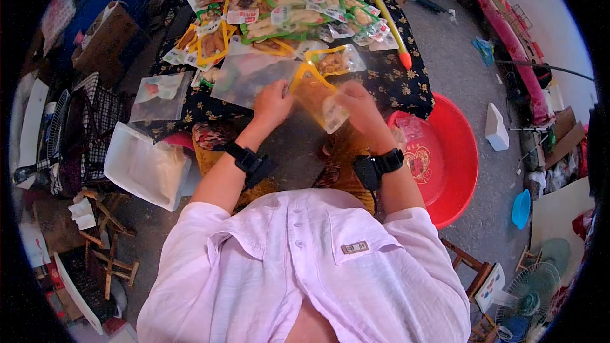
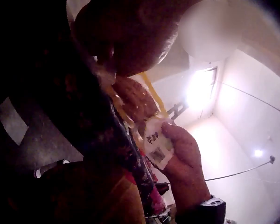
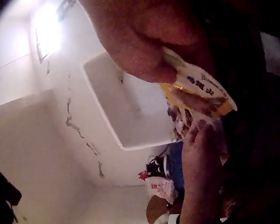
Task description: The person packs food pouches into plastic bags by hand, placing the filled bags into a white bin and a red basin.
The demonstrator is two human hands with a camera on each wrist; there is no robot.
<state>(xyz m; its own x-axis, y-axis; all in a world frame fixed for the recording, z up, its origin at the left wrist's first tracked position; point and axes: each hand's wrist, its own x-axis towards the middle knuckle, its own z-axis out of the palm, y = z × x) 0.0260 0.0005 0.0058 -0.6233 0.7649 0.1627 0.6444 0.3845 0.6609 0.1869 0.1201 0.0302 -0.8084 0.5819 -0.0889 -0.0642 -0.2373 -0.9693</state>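
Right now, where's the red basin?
In the head view, the red basin sits on the right, just past the person's right forearm and by the near right corner of the flowered tablecloth.

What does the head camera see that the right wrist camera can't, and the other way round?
Only the head view shows the big red basin, the small blue basin and the electric fan. Only the right wrist view shows the bright light and the jagged wall marks. Both show the left hand, the right hand and the yellow-edged food packet the right hand pinches.
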